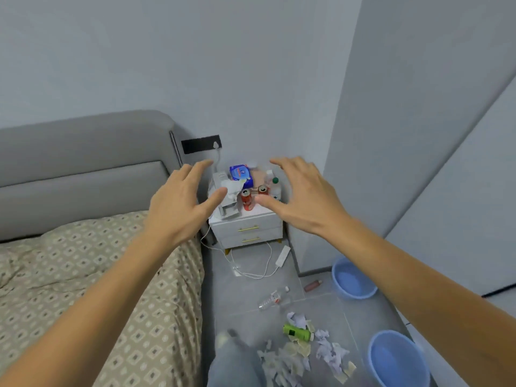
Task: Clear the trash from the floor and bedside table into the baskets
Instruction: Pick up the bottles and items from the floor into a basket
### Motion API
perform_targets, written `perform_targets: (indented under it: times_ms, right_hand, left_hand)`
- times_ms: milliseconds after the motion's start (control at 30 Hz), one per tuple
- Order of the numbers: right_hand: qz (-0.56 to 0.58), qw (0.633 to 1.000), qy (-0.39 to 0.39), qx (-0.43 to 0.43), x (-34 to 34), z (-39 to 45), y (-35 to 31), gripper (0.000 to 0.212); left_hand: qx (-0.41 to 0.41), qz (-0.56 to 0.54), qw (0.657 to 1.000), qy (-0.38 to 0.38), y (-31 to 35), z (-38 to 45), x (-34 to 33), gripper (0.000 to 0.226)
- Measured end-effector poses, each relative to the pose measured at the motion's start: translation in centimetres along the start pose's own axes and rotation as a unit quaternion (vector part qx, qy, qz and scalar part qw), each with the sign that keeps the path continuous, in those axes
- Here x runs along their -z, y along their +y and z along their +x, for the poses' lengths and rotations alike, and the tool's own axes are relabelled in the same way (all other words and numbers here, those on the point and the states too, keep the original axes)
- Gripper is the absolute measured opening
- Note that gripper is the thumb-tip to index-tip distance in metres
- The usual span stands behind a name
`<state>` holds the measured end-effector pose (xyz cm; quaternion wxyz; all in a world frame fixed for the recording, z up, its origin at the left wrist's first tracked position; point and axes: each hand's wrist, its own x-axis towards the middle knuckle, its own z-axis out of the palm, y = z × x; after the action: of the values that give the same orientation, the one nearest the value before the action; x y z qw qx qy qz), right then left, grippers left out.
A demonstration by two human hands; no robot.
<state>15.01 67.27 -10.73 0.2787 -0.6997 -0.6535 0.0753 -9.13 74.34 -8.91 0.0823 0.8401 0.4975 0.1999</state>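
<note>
My left hand (181, 202) and my right hand (304, 195) are stretched out in front of me, fingers spread, holding nothing. Between them, farther off, stands a white bedside table (251, 226) with two red cans (247, 199), a blue tissue pack (240, 172), crumpled paper (231, 189) and a clear bottle with a green cap (275, 187). On the grey floor lie a clear plastic bottle (272, 298), a green bottle (297, 332), a small brown bottle (312, 286) and several crumpled tissues (296, 356). Two blue basins (352, 277) (398, 360) stand along the right wall.
A bed (83, 289) with a patterned cover and grey headboard fills the left. White cables and a power strip (282, 255) lie on the floor before the table. A grey wardrobe (418, 135) lines the right. My knee (234, 361) shows at the bottom.
</note>
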Motion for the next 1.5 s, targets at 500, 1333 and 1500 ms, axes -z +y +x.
perform_targets:
  times_ms: [500,1333,1500]
  right_hand:
    - [-0.096,0.858,0.262,-0.432,-1.6,4.3,5.4,0.067]
    - [-0.045,0.710,0.260,-0.653,-37.0,-20.0,22.5,0.055]
    - [-0.034,0.728,0.256,-0.635,-52.7,-21.9,35.0,0.051]
  left_hand:
    - [-0.394,-0.189,0.873,-0.219,5.3,29.1,-14.7,0.065]
    - [-0.537,-0.120,0.715,-0.432,3.7,7.3,-58.1,0.057]
    - [-0.509,-0.109,0.734,-0.436,-2.0,4.0,-76.6,0.064]
